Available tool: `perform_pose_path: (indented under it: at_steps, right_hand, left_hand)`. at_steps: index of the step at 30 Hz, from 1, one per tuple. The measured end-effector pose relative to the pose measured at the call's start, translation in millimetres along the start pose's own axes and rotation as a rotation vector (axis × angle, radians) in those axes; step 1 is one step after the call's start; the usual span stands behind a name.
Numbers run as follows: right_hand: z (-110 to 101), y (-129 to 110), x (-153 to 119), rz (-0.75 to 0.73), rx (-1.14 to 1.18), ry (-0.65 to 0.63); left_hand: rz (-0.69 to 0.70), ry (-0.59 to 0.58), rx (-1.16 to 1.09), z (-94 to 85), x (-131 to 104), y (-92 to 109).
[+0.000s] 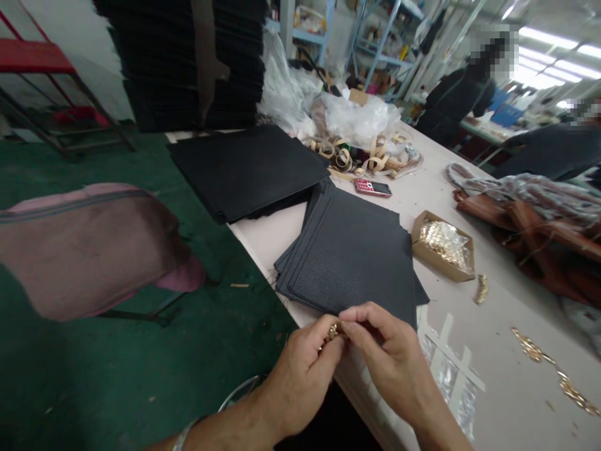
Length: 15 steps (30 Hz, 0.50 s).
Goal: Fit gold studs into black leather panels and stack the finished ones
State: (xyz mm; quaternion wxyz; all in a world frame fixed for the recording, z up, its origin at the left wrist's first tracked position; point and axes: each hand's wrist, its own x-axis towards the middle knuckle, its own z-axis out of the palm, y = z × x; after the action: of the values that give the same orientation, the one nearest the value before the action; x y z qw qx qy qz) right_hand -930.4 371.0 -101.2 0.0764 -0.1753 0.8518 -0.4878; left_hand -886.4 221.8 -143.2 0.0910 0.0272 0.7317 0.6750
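Small gold metal pieces (332, 332) sit in the closed fingers of my left hand (305, 369), at the table's near edge. My right hand (389, 360) meets it from the right, thumb and fingers pinched together at the same spot; what they grip is too small to make out. Just beyond both hands lies a stack of dark leather panels (352, 250). To the right, a cardboard box (444, 247) holds many gold pieces, with a short row of gold pieces (481, 289) beside it. A gold chain-like line of pieces (554, 369) lies farther right.
More black panels (248, 166) and a tall black stack (188, 62) stand at the back left. A phone (373, 187), plastic bags (361, 119) and brown leather goods (539, 232) are on the table. A cloth-covered seat (94, 250) is left; a person (457, 100) is behind.
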Motion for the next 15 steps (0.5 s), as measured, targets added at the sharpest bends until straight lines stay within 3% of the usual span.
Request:
perform_pose_path:
  at_steps: [2,4,7,10,12,15]
  right_hand:
    - [-3,7,7,0.059,0.089,-0.015]
    - [-11,19,20,0.045,0.043,0.077]
    - [-28,39,45,-0.068,-0.386,0.272]
    - [-40,52,57,-0.174,-0.787,0.254]
    - [-41,54,47,-0.207,-0.838,0.196]
    - [-36,47,11,-0.142,-0.698,0.109]
  left_hand:
    - [-0.017,-0.008,-0.066,-2.3,0,0]
    - [-0.068,-0.012,-0.160,-2.8,-1,-2]
    - [-0.172,0.019,-0.270,0.0,-4,-10]
    - [-0.201,0.064,-0.308,3.6,-8,-22]
    - [-0.191,0.111,-0.318,4.3,-13,-28]
    - [-0.271,0.205,-0.263,2.7,-22,-29]
